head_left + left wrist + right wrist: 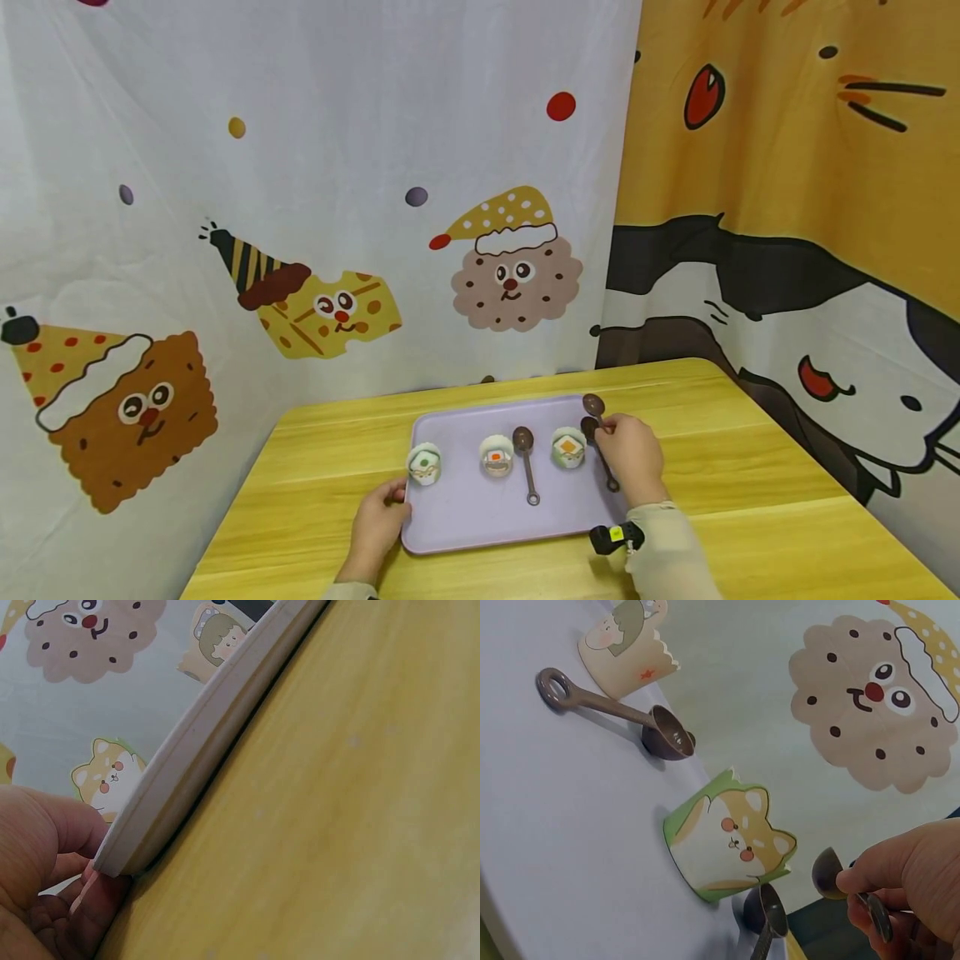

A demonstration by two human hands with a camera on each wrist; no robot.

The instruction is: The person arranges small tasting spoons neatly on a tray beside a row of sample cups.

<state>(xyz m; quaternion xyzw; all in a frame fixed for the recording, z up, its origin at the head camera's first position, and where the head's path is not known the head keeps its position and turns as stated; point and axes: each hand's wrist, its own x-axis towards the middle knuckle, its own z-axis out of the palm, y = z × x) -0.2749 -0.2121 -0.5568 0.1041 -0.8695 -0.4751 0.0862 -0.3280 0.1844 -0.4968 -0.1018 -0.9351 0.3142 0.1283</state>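
Note:
My left hand (380, 522) pinches the left rim of a lilac tray (465, 518); the left wrist view shows fingertips under that edge. Over the tray's right edge, my right hand (632, 457) holds a small brown measuring spoon (827, 874) by its handle. Close below lies a second brown spoon (765, 911) on the tray, beside a paper cup with a dog print (731, 840). A third spoon (528, 467) lies near the middle cup (497, 456), which bears a printed child. Another dog-print cup (424, 464) stands at the tray's left. Coloured shapes show in the cups.
The tray lies on a yellow wood-grain table (735, 467). Behind it hangs a white curtain (337, 125) with cartoon biscuits and cheese; at the right, an orange curtain (750, 167) with cartoon animals. My right wrist wears a black device (617, 537).

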